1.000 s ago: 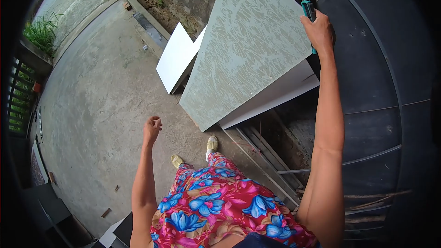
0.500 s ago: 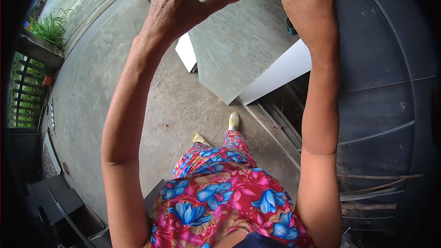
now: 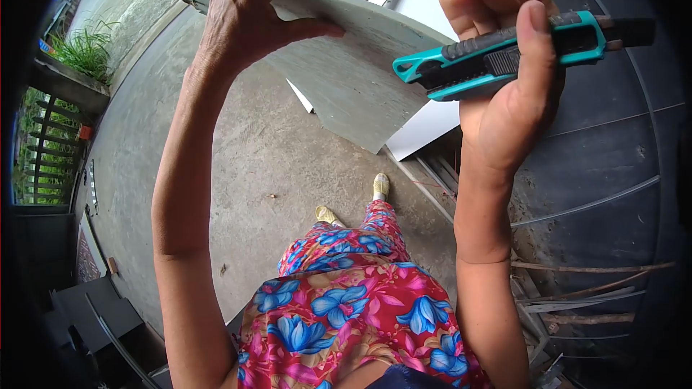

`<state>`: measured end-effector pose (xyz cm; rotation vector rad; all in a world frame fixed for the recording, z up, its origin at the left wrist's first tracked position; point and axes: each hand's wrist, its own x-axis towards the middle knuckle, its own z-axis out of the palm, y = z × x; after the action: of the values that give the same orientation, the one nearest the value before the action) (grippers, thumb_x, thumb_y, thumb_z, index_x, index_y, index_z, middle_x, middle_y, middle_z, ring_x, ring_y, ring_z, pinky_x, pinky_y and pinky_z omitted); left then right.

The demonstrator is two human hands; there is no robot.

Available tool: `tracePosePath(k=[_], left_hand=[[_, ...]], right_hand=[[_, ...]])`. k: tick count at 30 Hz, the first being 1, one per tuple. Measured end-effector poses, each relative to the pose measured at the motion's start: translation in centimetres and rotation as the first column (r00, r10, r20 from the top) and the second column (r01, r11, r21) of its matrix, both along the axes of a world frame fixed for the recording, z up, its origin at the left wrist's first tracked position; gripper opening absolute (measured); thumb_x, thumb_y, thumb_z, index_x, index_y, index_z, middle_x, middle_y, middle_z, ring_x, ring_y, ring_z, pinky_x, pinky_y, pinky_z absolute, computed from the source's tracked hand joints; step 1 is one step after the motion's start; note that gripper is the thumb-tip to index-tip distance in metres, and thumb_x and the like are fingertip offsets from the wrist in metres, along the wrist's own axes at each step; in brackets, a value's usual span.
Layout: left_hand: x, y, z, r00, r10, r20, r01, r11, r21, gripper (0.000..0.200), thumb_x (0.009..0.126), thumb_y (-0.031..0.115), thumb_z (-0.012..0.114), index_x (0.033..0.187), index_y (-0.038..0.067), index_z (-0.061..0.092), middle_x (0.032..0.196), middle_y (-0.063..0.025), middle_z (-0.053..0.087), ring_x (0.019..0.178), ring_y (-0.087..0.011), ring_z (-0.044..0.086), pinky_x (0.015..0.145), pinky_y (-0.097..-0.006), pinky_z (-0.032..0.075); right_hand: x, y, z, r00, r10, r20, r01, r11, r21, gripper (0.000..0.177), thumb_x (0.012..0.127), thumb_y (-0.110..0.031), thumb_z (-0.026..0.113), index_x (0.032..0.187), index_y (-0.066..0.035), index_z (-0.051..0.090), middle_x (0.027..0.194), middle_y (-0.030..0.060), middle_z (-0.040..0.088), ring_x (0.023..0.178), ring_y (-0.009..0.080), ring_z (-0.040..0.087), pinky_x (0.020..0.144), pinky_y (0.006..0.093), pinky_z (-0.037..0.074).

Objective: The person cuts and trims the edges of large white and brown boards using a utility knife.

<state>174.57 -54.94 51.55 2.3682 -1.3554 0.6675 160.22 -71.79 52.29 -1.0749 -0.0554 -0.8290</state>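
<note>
The concrete floor (image 3: 252, 130) takes up the middle and left of the view, with dark sheeting (image 3: 591, 151) spread along the right, a thin curved strip crossing it. Next in size comes the grey-green board (image 3: 346, 79), tilted, its far edge raised and its pointed near corner towards the person's feet. White panel (image 3: 429, 126) shows under its right side, and another pale panel (image 3: 425, 0) lies at the far side. A slatted fence (image 3: 50, 151) stands at the far left, with green grass (image 3: 86, 50) beyond it. Nearest is the floral clothing (image 3: 346, 288) (red, pink and blue, rather a bright thing against all that grey), and a few thin sticks (image 3: 591, 266) lie to the right. The left hand (image 3: 245, 14) is closed on the board at its far edge, fingers bent over the edge and thumb stretched across the near face. The right hand (image 3: 522, 94) is gripping the utility knife (image 3: 501, 57), palm turned up, thumb pressed across the handle. That knife, teal with dark grips, is held above the right side of the board, its dark blade end pointing right. Smallest are the yellowish shoes (image 3: 381, 186), set on the concrete near the board's corner.
</note>
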Motion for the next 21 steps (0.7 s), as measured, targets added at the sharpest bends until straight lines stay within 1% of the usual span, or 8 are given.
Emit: tracePosePath(k=[1,2,3,6,10,12,16,21], left_hand=[[0.3,1.3,-0.2,0.997,-0.030,0.076,0.027,0.999,0.043,0.049,0.058,0.044,0.082,0.085,0.010,0.060,0.079,-0.0034,0.060,0.079,-0.0192,0.060,0.077,-0.0355,0.046],[-0.3,2.3,-0.6,0.996,-0.018,0.090,0.019,1.000,-0.013,0.053,0.048,0.047,0.085,0.073,0.011,0.055,0.071,-0.0018,0.055,0.071,-0.0183,0.056,0.074,-0.0341,0.044],[-1.5,4.1,-0.5,0.996,0.006,0.094,-0.001,0.999,-0.051,0.053,0.047,0.045,0.086,0.071,0.010,0.054,0.068,-0.0013,0.053,0.069,-0.0181,0.055,0.073,-0.0339,0.043],[-3.1,8.7,0.0,0.992,0.123,-0.035,-0.125,0.989,-0.077,0.052,0.043,0.038,0.088,0.067,0.009,0.052,0.065,-0.0015,0.047,0.063,-0.0176,0.049,0.068,-0.0317,0.041],[-5.4,13.8,0.5,0.967,0.205,-0.151,-0.221,0.970,-0.097,0.041,0.043,0.014,0.083,0.065,0.006,0.049,0.064,-0.0037,0.043,0.062,-0.0188,0.045,0.062,-0.0287,0.038],[-6.3,16.6,-0.2,0.965,0.231,-0.125,-0.245,0.963,-0.109,0.035,0.043,0.006,0.075,0.066,0.005,0.049,0.064,-0.0046,0.044,0.063,-0.0193,0.046,0.062,-0.0292,0.038],[-8.6,18.4,-0.7,0.966,0.237,-0.104,-0.246,0.965,-0.089,0.029,0.047,0.002,0.071,0.067,0.005,0.050,0.065,-0.0059,0.051,0.065,-0.0209,0.050,0.071,-0.0316,0.039],[-10.3,17.0,-0.9,0.975,0.208,-0.079,-0.215,0.972,-0.096,0.026,0.050,0.002,0.070,0.067,0.006,0.051,0.064,-0.0048,0.053,0.064,-0.0198,0.051,0.072,-0.0314,0.039]], right_hand=[[-0.5,-0.9,-0.6,0.997,0.067,0.029,-0.071,0.985,0.157,0.028,0.090,-0.027,0.050,0.102,-0.003,0.056,0.094,0.0149,0.064,0.085,0.0236,0.063,0.081,0.0386,0.050],[-1.0,-1.0,-0.9,0.996,0.062,-0.066,-0.044,0.971,0.234,0.029,0.088,-0.032,0.053,0.095,-0.005,0.058,0.087,0.0128,0.065,0.080,0.0237,0.064,0.073,0.0375,0.051],[-2.3,-0.8,-1.7,0.984,0.169,-0.058,-0.142,0.936,0.322,0.029,0.092,-0.031,0.048,0.107,-0.006,0.052,0.097,0.0097,0.062,0.082,0.0179,0.062,0.077,0.0373,0.052],[-2.8,-3.1,-5.7,0.936,0.352,-0.015,-0.277,0.762,0.585,0.028,0.092,-0.029,0.048,0.109,-0.007,0.051,0.084,0.0037,0.054,0.064,0.0105,0.051,0.065,0.0311,0.048],[-4.0,-2.9,-11.9,0.831,0.487,-0.268,-0.244,0.753,0.611,0.031,0.088,-0.022,0.050,0.115,-0.005,0.047,0.078,0.0021,0.049,0.057,0.0070,0.045,0.056,0.0264,0.044],[-5.1,-1.9,-14.8,0.745,0.464,-0.479,-0.286,0.871,0.399,0.037,0.081,-0.014,0.057,0.116,-0.004,0.047,0.087,0.0045,0.053,0.056,0.0069,0.048,0.053,0.0240,0.045],[-8.0,1.7,-21.3,0.551,0.590,-0.590,-0.586,0.777,0.229,0.043,0.074,-0.005,0.065,0.115,-0.003,0.052,0.115,0.0073,0.055,0.061,0.0048,0.053,0.052,0.0206,0.046],[-9.1,5.6,-24.4,0.592,0.527,-0.609,-0.560,0.813,0.159,0.036,0.075,-0.017,0.073,0.106,-0.006,0.058,0.114,0.0071,0.060,0.064,0.0033,0.053,0.053,0.0194,0.046]])
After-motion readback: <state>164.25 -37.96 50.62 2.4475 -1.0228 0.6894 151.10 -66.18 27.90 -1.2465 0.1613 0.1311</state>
